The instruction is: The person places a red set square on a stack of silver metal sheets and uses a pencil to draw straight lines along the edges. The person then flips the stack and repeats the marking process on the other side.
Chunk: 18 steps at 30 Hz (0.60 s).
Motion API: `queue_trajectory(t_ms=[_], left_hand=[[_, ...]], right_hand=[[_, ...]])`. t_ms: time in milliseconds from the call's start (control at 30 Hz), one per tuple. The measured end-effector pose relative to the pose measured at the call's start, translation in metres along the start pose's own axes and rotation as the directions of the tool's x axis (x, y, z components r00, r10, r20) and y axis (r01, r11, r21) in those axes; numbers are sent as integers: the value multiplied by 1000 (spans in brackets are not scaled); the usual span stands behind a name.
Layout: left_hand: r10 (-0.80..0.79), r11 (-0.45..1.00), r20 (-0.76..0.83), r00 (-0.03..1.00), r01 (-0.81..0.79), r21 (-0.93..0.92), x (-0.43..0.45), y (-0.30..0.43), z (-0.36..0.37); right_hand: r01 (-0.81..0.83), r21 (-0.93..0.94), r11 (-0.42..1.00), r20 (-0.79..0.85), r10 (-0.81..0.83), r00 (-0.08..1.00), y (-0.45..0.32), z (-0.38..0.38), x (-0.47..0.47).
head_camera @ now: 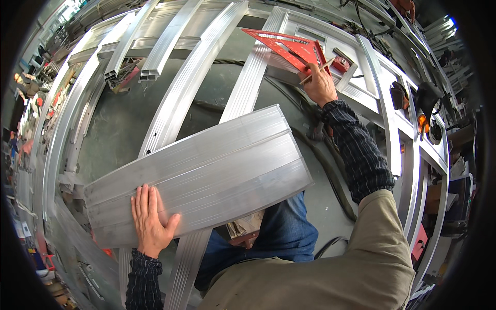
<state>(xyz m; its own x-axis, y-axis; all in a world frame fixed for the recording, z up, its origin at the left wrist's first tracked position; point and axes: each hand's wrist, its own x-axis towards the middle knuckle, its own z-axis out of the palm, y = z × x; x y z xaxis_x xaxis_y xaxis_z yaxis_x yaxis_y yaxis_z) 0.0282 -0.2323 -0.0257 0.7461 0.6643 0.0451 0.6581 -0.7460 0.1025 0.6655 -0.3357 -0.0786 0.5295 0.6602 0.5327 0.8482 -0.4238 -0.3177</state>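
A wide, ribbed aluminium panel (217, 170) lies at a slant across long aluminium rails (186, 85) in front of me. My left hand (151, 221) rests flat on its lower left part, fingers spread and thumb out to the side. At the upper right, my right hand (319, 85) grips a red triangular speed square (296, 48) by its corner, and a thin pencil (316, 71) is also between its fingers. The square is over a grooved rail and the frame's cross member. Just right of this hand, a red tape measure (341, 64) lies on the frame.
Cut aluminium profiles (151, 71) lie over the frame at the upper left. On the right, a black-and-orange tool (426, 100) sits on the frame. Dark hoses (329, 170) run along the floor below. A red box (419, 242) is at the lower right.
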Motion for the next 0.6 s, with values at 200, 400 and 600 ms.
queue_trajectory(t_ms=[200,400,600], left_hand=[[7,1000,33,999,-8,23,0,-2,1],[15,1000,32,999,-16,24,-1,-3,2],[22,1000,17,1000,-22,22,-1,-4,2]], right_hand=[[33,-78,996,24,-31,999,3,7,-1],[86,-156,984,9,-86,996,1,1,1],[77,-226,971,86,-59,995,0,-2,0]])
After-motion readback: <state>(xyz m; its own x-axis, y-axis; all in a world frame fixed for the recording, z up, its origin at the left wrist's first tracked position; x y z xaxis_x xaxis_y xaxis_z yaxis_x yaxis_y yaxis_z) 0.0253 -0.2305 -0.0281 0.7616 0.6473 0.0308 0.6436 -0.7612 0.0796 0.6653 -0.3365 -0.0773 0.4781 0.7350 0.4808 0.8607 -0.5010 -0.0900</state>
